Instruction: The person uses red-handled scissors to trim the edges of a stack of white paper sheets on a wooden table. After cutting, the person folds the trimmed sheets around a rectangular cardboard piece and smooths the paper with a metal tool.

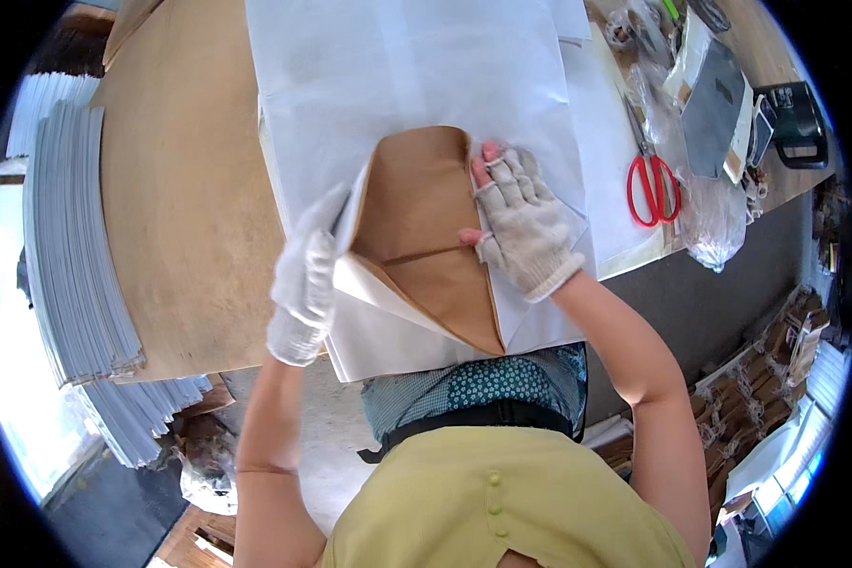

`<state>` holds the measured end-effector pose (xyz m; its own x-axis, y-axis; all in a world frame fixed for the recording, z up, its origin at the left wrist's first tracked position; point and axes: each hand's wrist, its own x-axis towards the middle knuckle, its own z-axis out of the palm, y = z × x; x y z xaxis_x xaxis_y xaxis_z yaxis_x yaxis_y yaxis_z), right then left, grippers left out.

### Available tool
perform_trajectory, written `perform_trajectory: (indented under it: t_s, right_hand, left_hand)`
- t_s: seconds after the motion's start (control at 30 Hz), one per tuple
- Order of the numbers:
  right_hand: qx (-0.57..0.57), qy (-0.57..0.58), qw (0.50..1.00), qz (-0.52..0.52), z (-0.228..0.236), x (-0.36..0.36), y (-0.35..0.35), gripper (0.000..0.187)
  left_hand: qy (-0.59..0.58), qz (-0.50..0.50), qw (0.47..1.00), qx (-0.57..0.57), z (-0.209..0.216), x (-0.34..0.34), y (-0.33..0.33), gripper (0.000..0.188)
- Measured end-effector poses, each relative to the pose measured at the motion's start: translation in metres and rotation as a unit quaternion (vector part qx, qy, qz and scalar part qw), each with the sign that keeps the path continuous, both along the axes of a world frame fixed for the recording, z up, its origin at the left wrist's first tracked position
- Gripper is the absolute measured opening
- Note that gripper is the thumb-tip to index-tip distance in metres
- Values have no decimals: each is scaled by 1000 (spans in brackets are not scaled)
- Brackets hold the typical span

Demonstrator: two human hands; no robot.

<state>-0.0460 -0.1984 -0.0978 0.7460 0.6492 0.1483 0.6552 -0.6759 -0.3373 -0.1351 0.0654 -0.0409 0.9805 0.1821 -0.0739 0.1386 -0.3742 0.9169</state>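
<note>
On the white sheets (407, 57), the bag (417, 204) lies spread, its end unclosed, right hand (528, 220) flat open, left hand (305, 284) grip unclear.

A paper bag, white outside and brown inside (415, 208), lies at the near edge of a tan tabletop (185, 208), its end spread open into a pointed mouth. The brown inner face (445, 289) shows upward, creased crosswise; the white left side stands raised.
</note>
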Motion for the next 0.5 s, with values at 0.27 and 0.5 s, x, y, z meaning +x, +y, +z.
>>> perform_trajectory:
  t_s: [0.27,0.5]
  right_hand:
    - [30,-84,992,94,-19,53,21,64]
    - [87,-124,978,143,-4,18,64,38]
  left_hand:
    - [60,15,992,-108,-25,-10,1,84]
    - [65,-7,915,-399,-68,-1,58,89]
